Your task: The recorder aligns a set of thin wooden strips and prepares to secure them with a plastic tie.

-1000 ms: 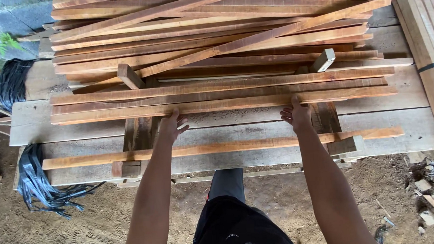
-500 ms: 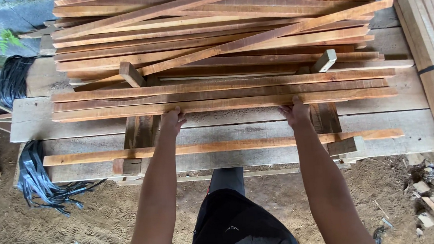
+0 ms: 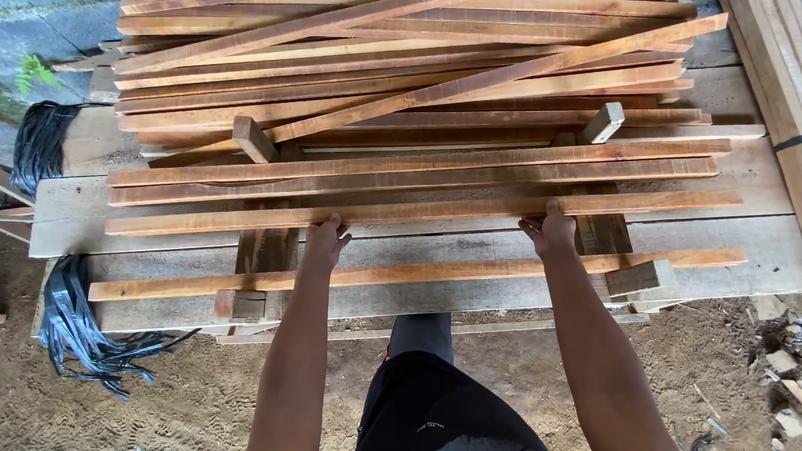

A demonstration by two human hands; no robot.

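Wooden slat [image 3: 423, 212], long and reddish-brown, lies crosswise on the grey planks [image 3: 420, 245], just nearer the person than two like slats [image 3: 416, 172]. A gap of bare plank shows between it and those two.

Left hand [image 3: 323, 246] is at the slat's near edge, a bit left of centre. Fingers [image 3: 331, 224] are curled up over the near edge and touching it; the palm is below it on the plank. Right hand [image 3: 551, 234] mirrors that, right of centre, fingertips on the same near edge, thumb splayed out to the side. Both hands are half-open, hooked on the edge rather than wrapped around. Can't tell whether any finger reaches the far edge.

The slat runs well past both hands on either side, its ends overhanging the two upright support blocks [image 3: 261, 251] beneath. So the grip sits on the middle third, the hands well apart.

Nearer the person, another single slat [image 3: 417, 273] lies parallel under both forearms. Behind, a loose heap of slats [image 3: 411, 60] has a few lying diagonally on top. Black strapping [image 3: 77, 325] hangs off the left end onto the dirt floor [image 3: 155, 421]. Bundled pale boards [image 3: 790, 59] sit at far right.
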